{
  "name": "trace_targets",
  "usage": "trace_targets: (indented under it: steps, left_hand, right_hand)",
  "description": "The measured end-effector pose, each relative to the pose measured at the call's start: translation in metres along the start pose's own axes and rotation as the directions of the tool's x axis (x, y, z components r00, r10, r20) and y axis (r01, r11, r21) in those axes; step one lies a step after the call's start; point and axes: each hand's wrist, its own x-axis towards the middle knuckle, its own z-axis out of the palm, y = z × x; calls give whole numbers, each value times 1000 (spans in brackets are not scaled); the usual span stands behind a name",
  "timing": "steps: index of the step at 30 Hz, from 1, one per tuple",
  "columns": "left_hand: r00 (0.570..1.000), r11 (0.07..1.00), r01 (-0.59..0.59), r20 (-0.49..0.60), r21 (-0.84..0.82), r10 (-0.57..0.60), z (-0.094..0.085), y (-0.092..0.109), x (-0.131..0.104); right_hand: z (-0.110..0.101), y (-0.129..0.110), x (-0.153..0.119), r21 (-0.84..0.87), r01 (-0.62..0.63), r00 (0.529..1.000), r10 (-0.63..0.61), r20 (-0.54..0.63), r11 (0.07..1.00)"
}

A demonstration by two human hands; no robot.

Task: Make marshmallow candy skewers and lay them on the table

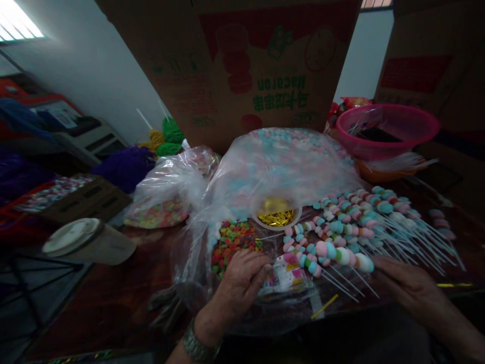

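Right hand (403,280) gripping the marshmallow skewer (343,254) by its right end, long axis running left and slightly away from me; left hand (242,278) at the ring candies (229,245), can't tell its grip

Cup (91,241) L on tbl (94,303), skewers (352,230) R; box (227,60) behind lg bag (280,162).

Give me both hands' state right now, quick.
Left hand: fingers bent at the ring candies; whether it grips anything cannot be told.
Right hand: closed, holding a marshmallow skewer at one end.
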Motion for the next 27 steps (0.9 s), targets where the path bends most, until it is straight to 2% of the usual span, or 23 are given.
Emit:
trace_targets:
  steps: [4, 11, 16, 20, 22, 24, 27]
  left_hand:
    - [999, 999, -46, 20, 17, 46, -5, 3, 0]
    - [997, 997, -58, 61, 57, 54, -13, 9, -5]
    - [992, 994, -79, 102, 74, 71, -11, 12, -3]
    - [987, 991, -105, 131, 81, 94, -1, 19, 0]
    - [977, 987, -129, 185, 97, 110, 6, 23, 3]
    - [960, 980, -118, 271, 162, 71, 13, 27, 5]
    - [920, 964, -28, 385, 265, -79, 21, 31, 7]
  right_hand:
    - [1, -18, -2, -27, 121, 993, -121, -11, 992]
    - [2, -30, 1, -140, 253, 967, -252, 29, 957]
    - [1, -40, 7, -142, 261, 961, -243, 132, 955]
    - [5, -47, 12, -160, 252, 953, -216, 213, 955]
    - [7, -51, 16, -163, 250, 944, -203, 259, 954]
    - [10, -55, 20, -155, 270, 921, -208, 330, 950]
    - [15, -63, 28, -135, 306, 852, -207, 481, 943]
